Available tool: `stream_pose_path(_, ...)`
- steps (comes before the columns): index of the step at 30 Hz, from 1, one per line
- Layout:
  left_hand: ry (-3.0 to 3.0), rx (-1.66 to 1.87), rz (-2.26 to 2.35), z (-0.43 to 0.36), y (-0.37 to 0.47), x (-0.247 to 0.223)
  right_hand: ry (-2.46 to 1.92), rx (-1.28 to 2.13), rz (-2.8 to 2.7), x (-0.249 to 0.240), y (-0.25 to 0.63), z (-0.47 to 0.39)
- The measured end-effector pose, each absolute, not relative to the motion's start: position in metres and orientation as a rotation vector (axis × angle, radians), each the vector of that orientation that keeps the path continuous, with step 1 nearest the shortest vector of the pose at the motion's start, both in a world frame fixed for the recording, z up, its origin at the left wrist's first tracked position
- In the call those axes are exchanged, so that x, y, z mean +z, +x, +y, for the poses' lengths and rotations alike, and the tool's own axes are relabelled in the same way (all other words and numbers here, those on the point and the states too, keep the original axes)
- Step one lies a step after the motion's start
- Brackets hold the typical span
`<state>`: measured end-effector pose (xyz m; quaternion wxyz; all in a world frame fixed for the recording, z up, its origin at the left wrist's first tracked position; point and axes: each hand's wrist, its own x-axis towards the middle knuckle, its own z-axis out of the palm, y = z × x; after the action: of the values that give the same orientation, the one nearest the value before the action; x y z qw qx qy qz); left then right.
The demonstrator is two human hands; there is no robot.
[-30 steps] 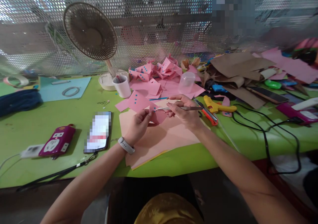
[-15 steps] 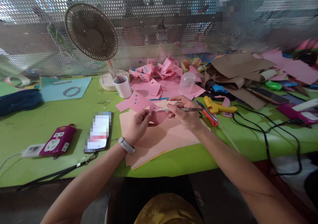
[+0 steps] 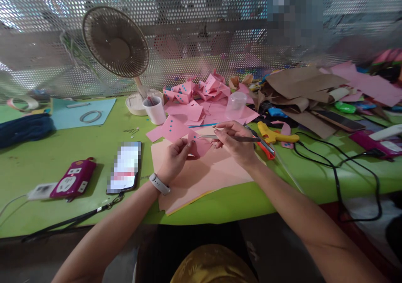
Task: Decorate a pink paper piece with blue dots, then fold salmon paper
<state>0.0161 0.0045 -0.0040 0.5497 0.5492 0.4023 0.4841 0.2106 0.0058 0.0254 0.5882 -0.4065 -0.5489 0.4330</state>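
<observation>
My left hand [image 3: 177, 155], with a pale watch on its wrist, pinches a small pink paper piece [image 3: 201, 147] between thumb and fingers. Blue dots show on the piece near my thumb. In my right hand [image 3: 234, 142] is a slim pair of metal tweezers [image 3: 248, 139], held almost level. Its tip points left, over the pink piece near the dots; I cannot tell whether it touches. Under both hands lie peach paper sheets [image 3: 201, 182]. A larger pink paper with blue dots [image 3: 176, 128] rests just beyond my left hand.
Folded pink papers [image 3: 213, 86] and a clear plastic cup [image 3: 236, 105] are at the back. To the right lie a red cutter [image 3: 266, 149], a yellow glue gun [image 3: 276, 135] and black cables [image 3: 336, 174]. A phone [image 3: 124, 165], power strip [image 3: 73, 178] and fan [image 3: 116, 42] occupy the left.
My right hand and the tweezers have shifted slightly right, drawing the tip back a little from the dots. My left hand still pinches the pink piece in about the same place.
</observation>
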Motion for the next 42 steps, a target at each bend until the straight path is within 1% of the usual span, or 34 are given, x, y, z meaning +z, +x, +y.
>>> stream_pose_path(6,1.29,1.17,0.968,0.005,0.016,-0.004,-0.935,0.863,-1.265,0.02,0.212,0.009)
stream_pose_path(12,1.311,1.171,0.959,0.004,0.016,-0.003,-0.992,0.787,-1.6,0.007,0.209,0.013)
stream_pose_path(19,1.342,1.154,0.949,0.002,0.015,-0.003,-0.962,0.886,-1.537,-0.008,0.202,0.017)
stream_pose_path(26,1.267,1.151,0.944,0.0,0.017,0.0,-0.937,0.943,-1.469,-0.005,0.199,0.016)
stream_pose_path(34,1.426,1.207,1.006,0.006,0.013,-0.008,-0.928,0.936,-1.523,-0.008,0.192,0.009)
stream_pose_path(42,1.31,1.147,0.922,0.003,0.016,-0.005,-0.927,0.943,-1.454,-0.008,0.198,0.012)
